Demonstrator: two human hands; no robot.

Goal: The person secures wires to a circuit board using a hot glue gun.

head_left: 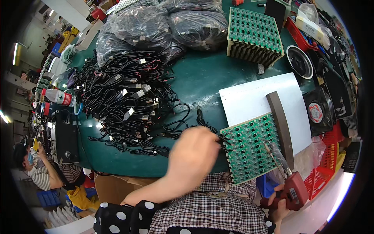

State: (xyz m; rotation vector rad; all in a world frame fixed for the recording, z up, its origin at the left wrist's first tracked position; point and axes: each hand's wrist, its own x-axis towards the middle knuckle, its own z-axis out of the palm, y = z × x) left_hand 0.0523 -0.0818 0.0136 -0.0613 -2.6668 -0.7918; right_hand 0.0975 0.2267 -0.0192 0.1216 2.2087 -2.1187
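My left hand (194,150), slightly smeared by motion, is closed at the left edge of a green circuit board panel (251,165); a thin black cable (226,148) shows at its fingertips. Other black leads with bare wire ends reach the panel's upper left part. At the lower right, my right hand (277,208) grips a red soldering gun (295,191). The gun's metal tip points up and left over the panel. A large heap of black USB cables (124,101) lies on the left of the green table (198,82).
Under the panel lies a white sheet (245,93) with a dark brown bar (279,124) across it. A stack of green panels (255,35) stands far right, near a round black speaker (299,62). Bagged cables (198,29) fill the back. A co-worker (39,163) sits at far left.
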